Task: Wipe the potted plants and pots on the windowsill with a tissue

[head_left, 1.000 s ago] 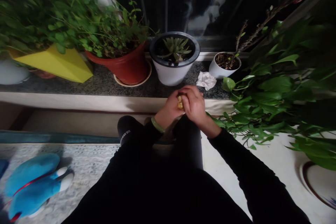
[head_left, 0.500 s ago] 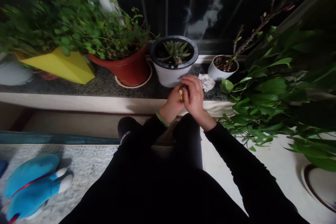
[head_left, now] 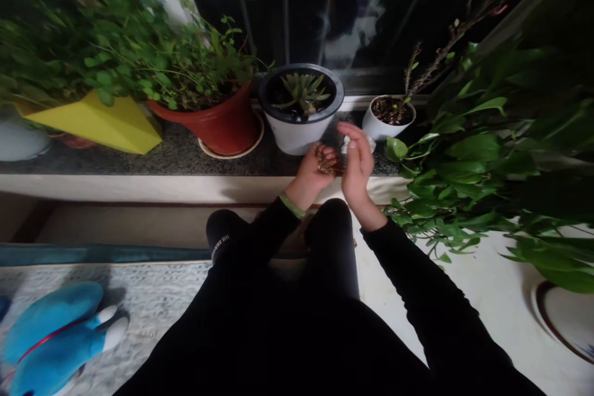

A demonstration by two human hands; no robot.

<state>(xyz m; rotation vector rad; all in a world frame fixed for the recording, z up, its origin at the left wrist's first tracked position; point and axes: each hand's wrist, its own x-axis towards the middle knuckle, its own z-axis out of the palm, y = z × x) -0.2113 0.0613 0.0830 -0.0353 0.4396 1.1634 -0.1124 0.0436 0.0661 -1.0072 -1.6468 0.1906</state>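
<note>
My left hand (head_left: 310,177), with a green band at its wrist, is cupped palm up around a small heap of brown, dried leaves (head_left: 328,164). Just to the right, my right hand (head_left: 359,167) is apart from it, fingers stretched out and nothing seen in them. Part of a crumpled white tissue (head_left: 372,143) shows behind the right fingers on the dark stone sill. Beyond the left hand stands a white pot (head_left: 297,135) with a dark rim, holding a succulent (head_left: 304,91).
Left on the sill are a red-brown pot (head_left: 218,130) on a saucer and a yellow planter (head_left: 111,120). A small white pot (head_left: 387,129) with a thorny stem stands right. Leafy vines (head_left: 482,148) hang at far right. A blue plush toy (head_left: 60,334) lies lower left.
My right hand has lifted off the left and moved right, its fingers straightening. The dried leaves in the left palm are now uncovered. The view has shifted slightly.
</note>
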